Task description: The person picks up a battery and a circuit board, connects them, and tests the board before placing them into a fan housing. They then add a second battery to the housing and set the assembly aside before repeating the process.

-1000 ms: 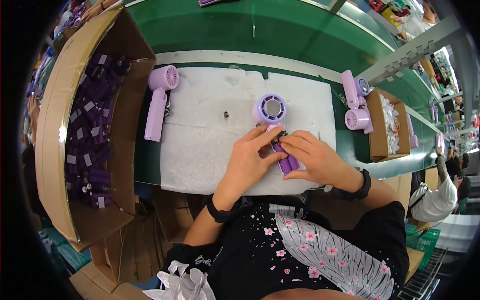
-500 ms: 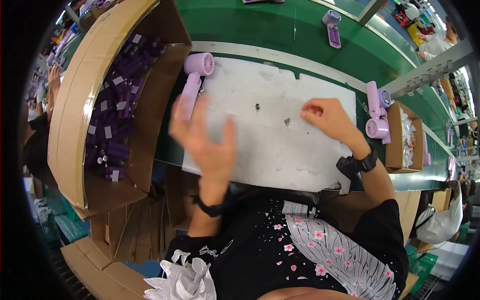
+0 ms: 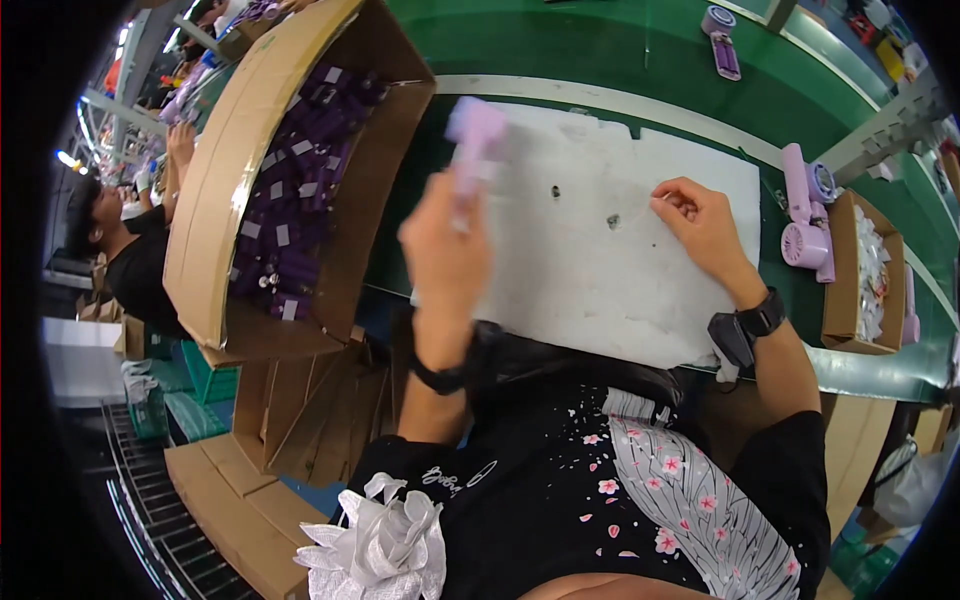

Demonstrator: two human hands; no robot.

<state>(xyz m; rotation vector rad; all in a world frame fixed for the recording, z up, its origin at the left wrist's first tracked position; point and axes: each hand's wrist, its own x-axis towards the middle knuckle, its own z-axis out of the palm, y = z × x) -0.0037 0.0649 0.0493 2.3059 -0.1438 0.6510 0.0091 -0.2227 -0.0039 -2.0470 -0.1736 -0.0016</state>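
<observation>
My left hand is closed around the handle of a lilac handheld fan, whose round head points away from me. The fan is smeared by motion above the left part of a white foam sheet. Over the sheet's right part is my right hand, fingers curled and thumb against them. Whether anything small sits in that pinch is hidden. A large cardboard box stands left of my left hand, with several purple cylinders with white labels inside.
Lilac fans lie at the right beside a small carton of small white pieces. Another fan with an open handle lies farther back on the green bench. A metal post rises at the right. Another person sits at far left.
My left hand has taken hold of the lilac fan at the foam's left edge and lifted it. My right hand stays curled over the foam. The whole view has shifted rightward.
</observation>
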